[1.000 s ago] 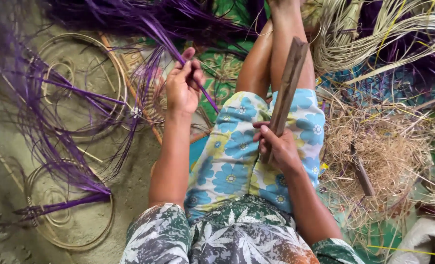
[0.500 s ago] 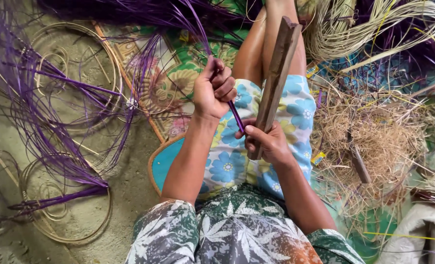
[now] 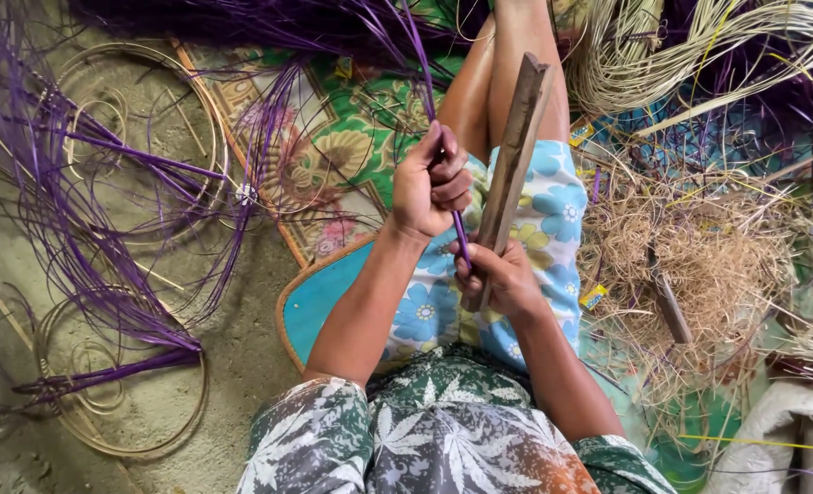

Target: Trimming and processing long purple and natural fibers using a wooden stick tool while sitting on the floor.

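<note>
Purple strip (image 3: 434,110) runs down from the pile ahead into my left hand (image 3: 429,183), whose fingers pinch it closed above my lap. Its lower end passes to my right hand (image 3: 498,274), which grips a wooden stick (image 3: 514,155) held upright over my knees. Pale shavings (image 3: 699,265) lie heaped at my right; hoops (image 3: 123,128) lie left.

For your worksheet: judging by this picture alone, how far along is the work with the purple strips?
Done: purple strips lie fanned around coiled hoops on the floor, and pale shavings are heaped at the person's right. In hand: the left hand grips one purple strip against the wooden tool held by the right hand. Left: a dark purple bundle ahead.
</note>
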